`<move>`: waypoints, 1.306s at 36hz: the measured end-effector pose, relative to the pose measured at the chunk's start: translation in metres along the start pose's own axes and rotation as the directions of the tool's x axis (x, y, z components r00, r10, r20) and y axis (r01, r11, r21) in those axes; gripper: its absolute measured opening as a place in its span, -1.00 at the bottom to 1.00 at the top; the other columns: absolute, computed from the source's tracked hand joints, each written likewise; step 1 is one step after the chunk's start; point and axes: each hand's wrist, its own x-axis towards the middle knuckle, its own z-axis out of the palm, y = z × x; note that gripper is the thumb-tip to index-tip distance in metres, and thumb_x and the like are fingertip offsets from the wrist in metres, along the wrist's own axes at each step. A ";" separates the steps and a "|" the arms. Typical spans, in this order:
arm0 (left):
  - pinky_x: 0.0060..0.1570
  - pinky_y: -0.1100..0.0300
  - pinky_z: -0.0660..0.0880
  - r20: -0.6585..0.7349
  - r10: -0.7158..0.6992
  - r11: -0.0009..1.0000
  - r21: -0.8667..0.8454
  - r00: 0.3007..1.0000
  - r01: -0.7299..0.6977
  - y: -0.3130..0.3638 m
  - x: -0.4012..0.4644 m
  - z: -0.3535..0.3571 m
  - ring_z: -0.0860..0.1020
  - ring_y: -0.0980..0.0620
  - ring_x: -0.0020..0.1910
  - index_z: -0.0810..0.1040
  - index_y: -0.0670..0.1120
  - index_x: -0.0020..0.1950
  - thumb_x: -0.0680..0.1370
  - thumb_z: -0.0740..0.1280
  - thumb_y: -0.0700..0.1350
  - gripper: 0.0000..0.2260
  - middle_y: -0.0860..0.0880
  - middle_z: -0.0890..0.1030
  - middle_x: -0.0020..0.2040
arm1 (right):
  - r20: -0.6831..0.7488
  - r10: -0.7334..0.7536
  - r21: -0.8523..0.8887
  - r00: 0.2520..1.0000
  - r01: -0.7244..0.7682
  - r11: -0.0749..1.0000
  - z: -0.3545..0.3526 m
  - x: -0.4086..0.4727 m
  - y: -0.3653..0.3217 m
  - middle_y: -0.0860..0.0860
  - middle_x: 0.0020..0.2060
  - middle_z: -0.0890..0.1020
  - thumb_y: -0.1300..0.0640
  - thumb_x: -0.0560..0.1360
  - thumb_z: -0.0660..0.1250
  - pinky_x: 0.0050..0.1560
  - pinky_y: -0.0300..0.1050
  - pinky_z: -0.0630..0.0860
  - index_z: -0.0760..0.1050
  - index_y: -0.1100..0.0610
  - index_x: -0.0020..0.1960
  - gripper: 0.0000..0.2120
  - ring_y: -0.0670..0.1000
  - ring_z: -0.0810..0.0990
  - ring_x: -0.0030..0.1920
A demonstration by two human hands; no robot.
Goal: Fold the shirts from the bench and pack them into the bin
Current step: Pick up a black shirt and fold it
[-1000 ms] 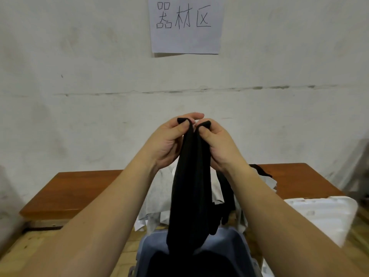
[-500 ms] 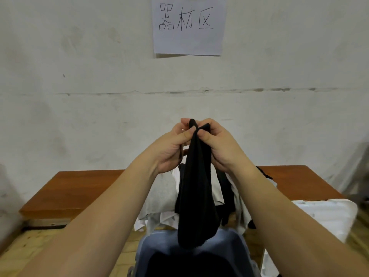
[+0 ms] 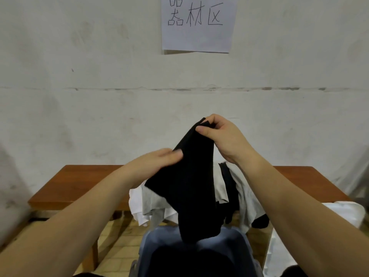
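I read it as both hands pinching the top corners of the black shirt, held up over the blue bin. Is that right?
Not quite. In the head view only the right hand pinches the top of the black shirt; the left hand holds its side edge, lower down. The shirt does hang over the blue bin.

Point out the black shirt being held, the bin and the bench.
black shirt [image 3: 191,176]: head view, middle of the hanging cloth.
bin [image 3: 159,239]: head view, bare blue inner wall on the left.
bench [image 3: 79,182]: head view, bare wooden top, left part.
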 end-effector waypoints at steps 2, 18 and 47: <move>-0.12 0.27 0.49 -0.040 -0.052 0.948 0.312 0.998 0.062 -0.014 -0.002 -0.004 0.64 0.13 -0.07 0.54 0.09 0.07 0.41 0.44 0.25 -0.65 0.10 0.66 -0.04 | -0.020 0.004 -0.021 1.000 -0.005 1.000 -0.001 0.002 0.000 -0.03 -0.29 0.63 0.34 0.49 0.41 -0.09 -0.21 0.54 0.52 0.14 -0.20 -0.84 -0.05 0.61 -0.24; 0.06 0.04 0.50 -0.482 0.068 0.989 0.150 0.874 0.005 -0.028 0.007 -0.065 0.62 -0.11 -0.01 0.63 -0.03 -0.14 0.51 0.43 -0.03 -0.91 -0.07 0.68 -0.13 | -0.048 0.043 -0.277 0.998 -0.054 0.959 -0.061 0.002 0.011 0.03 -0.17 0.60 0.28 0.52 0.40 0.09 -0.14 0.48 0.54 0.01 0.00 -0.81 -0.03 0.59 -0.13; -0.20 0.23 0.61 -0.294 0.067 0.943 -0.294 0.953 -0.157 -0.027 0.002 -0.110 0.64 0.10 -0.24 0.55 -0.07 -0.04 0.60 0.24 -0.26 -0.86 0.02 0.66 -0.22 | 0.204 0.312 -0.186 0.928 -0.276 0.943 -0.049 0.010 0.036 0.01 -0.15 0.64 0.23 0.62 0.25 -0.10 -0.24 0.60 0.47 0.12 0.00 -0.94 -0.06 0.66 -0.13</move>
